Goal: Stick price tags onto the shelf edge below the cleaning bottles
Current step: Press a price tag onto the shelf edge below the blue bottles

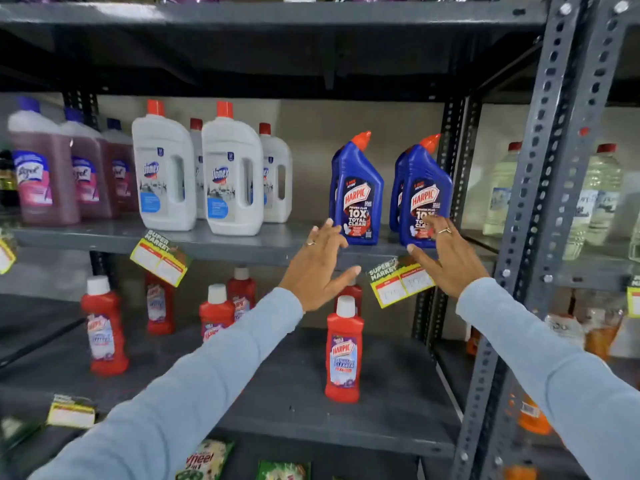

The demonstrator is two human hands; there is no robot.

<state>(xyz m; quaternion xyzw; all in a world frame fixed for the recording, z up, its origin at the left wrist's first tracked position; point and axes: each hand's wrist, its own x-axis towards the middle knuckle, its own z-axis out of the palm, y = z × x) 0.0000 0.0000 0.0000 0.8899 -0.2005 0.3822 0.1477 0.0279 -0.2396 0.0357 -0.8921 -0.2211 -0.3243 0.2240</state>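
Two blue Harpic bottles (356,192) stand on the grey shelf edge (242,249). A yellow and red price tag (400,282) hangs tilted on that edge below the right blue bottle. Another tilted price tag (160,257) sits on the edge below the white Domex bottles (232,174). My left hand (320,266) reaches up in front of the edge, fingers spread and holding nothing, just left of the tag. My right hand (446,256) is spread too, its fingers against the base of the right blue bottle (424,195), beside the tag.
Pink-brown cleaner bottles (43,171) stand at the far left. Red Harpic bottles (343,351) stand on the lower shelf, with a tag (71,412) on its front edge. A perforated grey upright (540,209) rises right of my hands; clear bottles (595,192) lie beyond it.
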